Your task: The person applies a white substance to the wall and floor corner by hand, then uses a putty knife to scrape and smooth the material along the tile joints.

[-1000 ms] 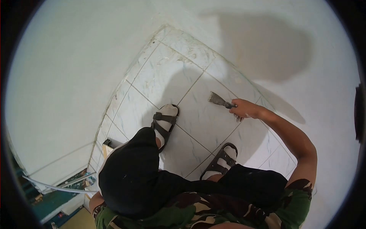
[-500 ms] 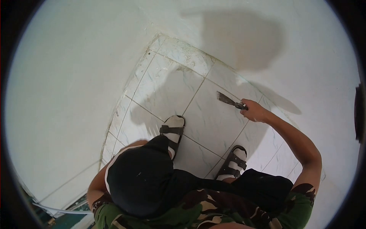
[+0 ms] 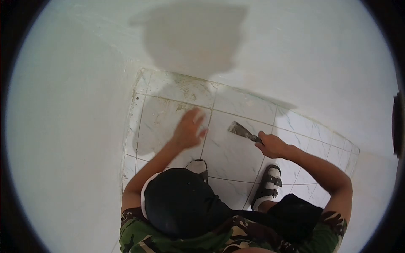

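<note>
My right hand [image 3: 272, 145] is closed round the handle of a metal scraper [image 3: 241, 130], whose flat, stained blade points left and up over the tiles. To the left, my left hand [image 3: 190, 130] hangs above the tiled floor [image 3: 236, 158] with its fingers apart and nothing in it. A gap separates that hand from the scraper blade. Yellowish-brown residue [image 3: 185, 86] marks the tiles and joints along the wall beyond both hands.
Pale walls [image 3: 76, 126] meet the floor at a corner on the upper left. My sandalled feet, the left [image 3: 197, 166] and the right [image 3: 270, 181], stand on the tiles below the hands. A dark object [image 3: 397, 126] shows at the far right edge.
My left hand has come into view and reached forward over the floor. The scraper and my right hand sit slightly lower in the view. The camera view has shifted and turned.
</note>
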{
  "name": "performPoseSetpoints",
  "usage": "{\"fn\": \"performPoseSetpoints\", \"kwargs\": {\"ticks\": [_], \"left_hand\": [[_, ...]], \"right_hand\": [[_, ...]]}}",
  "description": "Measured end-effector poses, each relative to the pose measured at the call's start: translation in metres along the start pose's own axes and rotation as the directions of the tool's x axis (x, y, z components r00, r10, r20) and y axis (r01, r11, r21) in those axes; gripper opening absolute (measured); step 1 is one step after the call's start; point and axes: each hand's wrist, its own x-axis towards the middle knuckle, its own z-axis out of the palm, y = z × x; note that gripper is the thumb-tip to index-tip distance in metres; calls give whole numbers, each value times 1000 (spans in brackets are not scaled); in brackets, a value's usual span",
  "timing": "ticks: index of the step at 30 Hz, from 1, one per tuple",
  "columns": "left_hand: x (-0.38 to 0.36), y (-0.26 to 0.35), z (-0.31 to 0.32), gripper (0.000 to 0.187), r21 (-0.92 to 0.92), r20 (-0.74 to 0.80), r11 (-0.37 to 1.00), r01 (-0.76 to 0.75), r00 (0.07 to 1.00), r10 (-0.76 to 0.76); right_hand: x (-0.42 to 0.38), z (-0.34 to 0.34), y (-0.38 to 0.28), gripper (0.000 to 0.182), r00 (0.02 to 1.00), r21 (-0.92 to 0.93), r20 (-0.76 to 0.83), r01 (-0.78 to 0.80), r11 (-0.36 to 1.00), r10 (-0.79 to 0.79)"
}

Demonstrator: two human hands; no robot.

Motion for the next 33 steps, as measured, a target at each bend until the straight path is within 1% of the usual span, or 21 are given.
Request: {"fn": "performPoseSetpoints", "kwargs": {"ticks": [4, 6, 9, 11, 12, 13, 14, 15, 16, 18, 19, 20, 21, 22, 23, 25, 27, 29, 31, 32, 33], "left_hand": [[40, -145, -37, 77, 454, -304, 780, 430, 898, -318], [51, -184, -42, 80, 494, -282, 686, 534, 845, -454], [67, -177, -16, 82, 476, -325, 676, 562, 827, -459], [74, -129, 14, 82, 323, -120, 826, 461, 886, -448], [69, -100, 47, 83, 324, -33, 897, 299, 952, -306], [59, -66, 79, 87, 77, 101, 985, 153, 982, -160], [52, -21, 95, 92, -162, 380, 984, 71, 925, -4], [44, 23, 105, 89, -368, 461, 930, 11, 871, 172], [43, 36, 93, 89, -370, 454, 929, 8, 874, 173], [45, 54, 74, 84, -366, 259, 895, -254, 896, 360], [43, 28, 77, 79, -282, 55, 939, -197, 974, 221], [40, -3, 72, 79, -180, -20, 982, 57, 998, -62], [45, -38, 56, 78, -10, -182, 988, 153, 971, -152], [47, -74, 37, 78, 162, -249, 915, 369, 913, -324], [49, -112, 21, 79, 348, -350, 800, 488, 860, -372], [58, -159, -18, 80, 463, -386, 584, 667, 745, -545], [64, -179, -4, 84, 447, -390, 589, 673, 739, -549], [83, -156, 26, 87, 549, -323, 627, 553, 832, -451], [109, -85, 70, 89, 473, -141, 750, 463, 880, -454], [117, -24, 79, 91, 442, 118, 813, 379, 874, -471], [105, 5, 117, 91, 180, 242, 955, 236, 930, -275]], "right_hand": [[-8, -24, -5, 34, 989, 108, 148, 5, 994, -21], [-39, -34, 6, 33, 985, 133, 168, -65, 989, 42], [-94, -41, 25, 30, 970, 118, 144, -211, 970, 193], [-119, -47, 34, 29, 950, 144, 137, -299, 943, 280], [-125, -49, 38, 28, 926, 159, 129, -373, 914, 356], [-128, -49, 42, 28, 926, 159, 125, -372, 914, 355], [-129, -47, 45, 28, 907, 191, 76, -420, 887, 413], [-131, -44, 48, 28, 883, 223, 29, -462, 858, 468], [-133, -41, 53, 28, 881, 214, 11, -464, 860, 473], [-139, -40, 55, 28, 877, 220, 15, -471, 854, 479], [-141, -40, 57, 29, 875, 237, 24, -475, 848, 483], [-144, -41, 54, 29, 865, 240, 32, -494, 836, 501], [-148, -36, 58, 29, 860, 244, 34, -501, 830, 509], [-151, -27, 65, 29, 867, 262, 37, -489, 832, 498], [-153, -22, 72, 29, 873, 279, 40, -477, 833, 486], [-149, -20, 81, 30, 864, 280, 120, -502, 818, 489], [-146, -19, 89, 30, 851, 270, 191, -525, 807, 490], [-158, -4, 94, 28, 858, 316, 146, -512, 799, 492], [-157, 4, 108, 27, 852, 348, 165, -521, 779, 496], [-167, 16, 110, 27, 853, 382, 148, -516, 767, 500], [-168, 17, 109, 27, 854, 383, 143, -513, 768, 500]]}}
